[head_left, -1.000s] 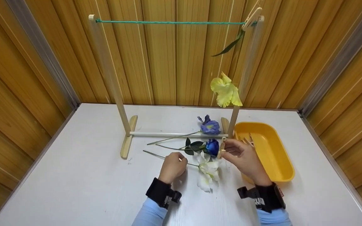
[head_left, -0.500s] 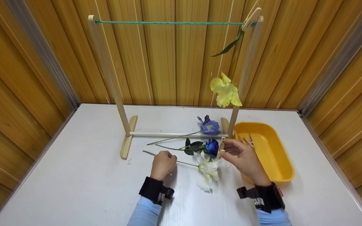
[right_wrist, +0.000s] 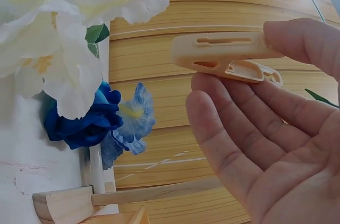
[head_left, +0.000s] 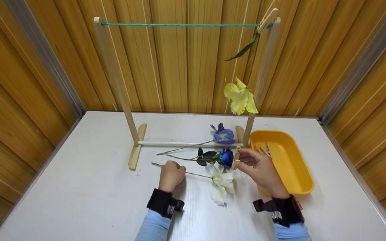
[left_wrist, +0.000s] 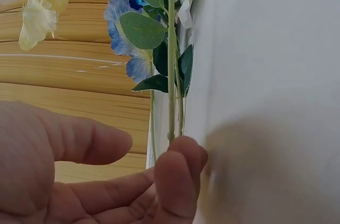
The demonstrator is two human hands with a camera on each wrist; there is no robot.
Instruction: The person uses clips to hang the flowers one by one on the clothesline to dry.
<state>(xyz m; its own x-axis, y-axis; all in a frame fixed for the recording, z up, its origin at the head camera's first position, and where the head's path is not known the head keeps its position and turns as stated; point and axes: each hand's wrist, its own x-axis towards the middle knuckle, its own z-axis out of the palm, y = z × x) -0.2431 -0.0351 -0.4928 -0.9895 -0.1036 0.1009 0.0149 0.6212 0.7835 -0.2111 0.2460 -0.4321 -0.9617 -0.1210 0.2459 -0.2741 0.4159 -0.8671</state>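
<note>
In the head view my right hand (head_left: 261,172) pinches a pale clothespin (right_wrist: 228,57) between thumb and fingers, beside the yellow tray. My left hand (head_left: 172,175) is low over the stem (left_wrist: 171,75) of a white flower (head_left: 223,182) lying on the table. In the left wrist view its thumb stands apart from the fingers, and the stem runs down to the fingertips (left_wrist: 186,149). Behind the white flower lie a dark blue rose (head_left: 226,157) with leaves and a violet-blue flower (head_left: 224,135), stems pointing left.
A wooden rack (head_left: 126,100) carries a green cord (head_left: 179,24). At the cord's right end a clothespin (head_left: 267,20) holds a hanging yellow flower (head_left: 240,97) with a long leaf. The yellow tray (head_left: 305,174) on the right has several clothespins (head_left: 266,149) inside.
My left hand has slid left along the white flower's stem, toward its cut end, and slowed. The right hand with the clothespin has stayed in place.
</note>
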